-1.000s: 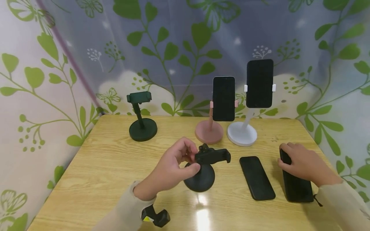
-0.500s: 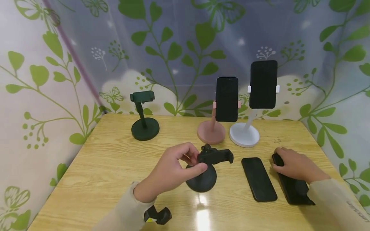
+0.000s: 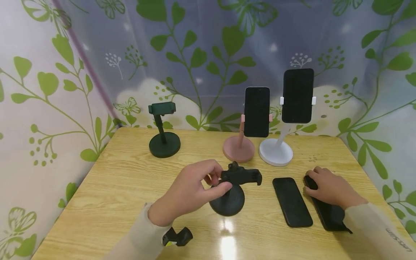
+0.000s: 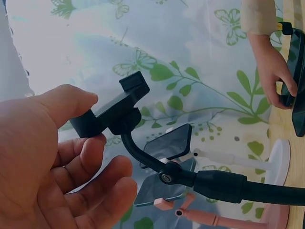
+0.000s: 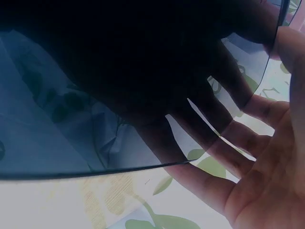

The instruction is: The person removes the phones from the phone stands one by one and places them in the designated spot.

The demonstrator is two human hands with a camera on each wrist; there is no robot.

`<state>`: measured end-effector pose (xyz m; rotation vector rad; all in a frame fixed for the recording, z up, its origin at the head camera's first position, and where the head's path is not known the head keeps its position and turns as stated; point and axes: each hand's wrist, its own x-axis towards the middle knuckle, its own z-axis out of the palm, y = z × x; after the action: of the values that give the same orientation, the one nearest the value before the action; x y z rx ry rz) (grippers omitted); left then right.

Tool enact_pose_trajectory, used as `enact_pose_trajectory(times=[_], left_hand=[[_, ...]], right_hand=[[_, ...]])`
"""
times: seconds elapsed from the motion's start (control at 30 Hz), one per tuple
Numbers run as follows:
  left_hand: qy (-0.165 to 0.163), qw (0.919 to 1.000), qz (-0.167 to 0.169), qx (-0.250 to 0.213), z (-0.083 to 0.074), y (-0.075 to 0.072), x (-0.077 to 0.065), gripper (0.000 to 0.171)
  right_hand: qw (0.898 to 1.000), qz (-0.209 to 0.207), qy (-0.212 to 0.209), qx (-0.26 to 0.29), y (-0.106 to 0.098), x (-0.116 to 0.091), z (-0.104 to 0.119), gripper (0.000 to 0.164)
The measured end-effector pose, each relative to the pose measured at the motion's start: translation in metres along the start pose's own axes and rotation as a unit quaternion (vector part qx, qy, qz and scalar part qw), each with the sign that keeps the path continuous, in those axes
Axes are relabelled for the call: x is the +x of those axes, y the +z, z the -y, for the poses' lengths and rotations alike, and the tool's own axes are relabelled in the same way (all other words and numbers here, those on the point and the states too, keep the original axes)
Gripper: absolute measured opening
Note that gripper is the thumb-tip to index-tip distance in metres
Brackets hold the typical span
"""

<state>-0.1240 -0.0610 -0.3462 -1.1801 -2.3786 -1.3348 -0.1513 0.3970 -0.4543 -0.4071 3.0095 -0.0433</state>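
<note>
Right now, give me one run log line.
left hand: pinches bare black stand | right hand: grips rightmost phone | pink stand, white stand: loaded | green stand: bare

Lower left, the beige left sleeve (image 3: 139, 233) has a black, yellow-marked wrist camera (image 3: 177, 237); lower right, the beige right sleeve (image 3: 372, 227) bears dark lettering (image 3: 399, 240).

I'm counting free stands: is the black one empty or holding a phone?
Empty: the black stand has nothing in its clamp; the left hand pinches the clamp's end.
</note>
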Motion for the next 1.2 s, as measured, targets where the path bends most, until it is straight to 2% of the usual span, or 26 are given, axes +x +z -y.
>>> enact_pose_trajectory(times=[0.2,0.47,0.83,1.07,1.2], left_hand=[[-0.018,0.9997,0.002,-0.017,0.002,-0.001,0.0,0.021],[0.0,0.9999,0.006,-0.01,0.004,-0.004,0.001,0.019],[0.0,0.9999,0.008,0.009,0.004,-0.005,-0.001,0.019],[0.015,0.999,0.001,0.042,0.005,-0.006,-0.001,0.016],[0.039,0.9955,-0.016,0.084,0.005,-0.006,0.0,0.014]], right_hand=[[1.0,-0.004,0.003,-0.004,0.001,0.0,0.001,0.049],[1.0,-0.003,0.012,-0.001,0.0,0.0,0.003,0.049],[1.0,0.0,0.015,0.011,0.002,-0.001,0.006,0.041],[0.999,0.002,0.03,0.018,0.0,0.0,0.008,0.043],[0.997,-0.043,0.055,0.022,-0.014,-0.001,0.017,0.042]])
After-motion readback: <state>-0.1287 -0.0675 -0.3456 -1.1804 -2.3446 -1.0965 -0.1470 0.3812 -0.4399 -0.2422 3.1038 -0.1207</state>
